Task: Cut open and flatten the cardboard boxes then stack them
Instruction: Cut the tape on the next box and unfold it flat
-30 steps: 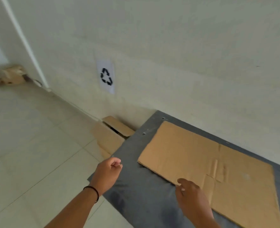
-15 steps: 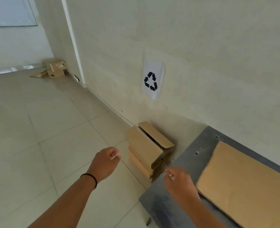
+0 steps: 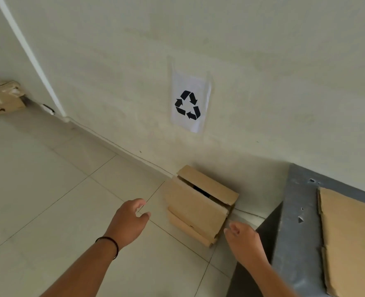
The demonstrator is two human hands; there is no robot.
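A cardboard box (image 3: 198, 205) is seen standing on the tiled floor (image 3: 48, 189) against the base of the wall (image 3: 263, 61), just left of the grey table (image 3: 295, 232). Its top flaps are partly lifted, so that a dark gap is shown between them. A flattened cardboard sheet (image 3: 348, 243) is laid on the table, well to the right of the box.

The left hand (image 3: 130, 221) is held above the floor, near the box's left side but apart from it; its fingers are loosely spread and nothing is grasped. A dark band is worn at its wrist. The right hand (image 3: 244, 241) is held near the box's lower right corner, fingers relaxed and empty; whether the box is touched cannot be told.

A white sheet with a black recycling symbol (image 3: 188, 105) is fixed on the wall above the box. More boxes (image 3: 4, 97) are seen far off at the left by the wall.
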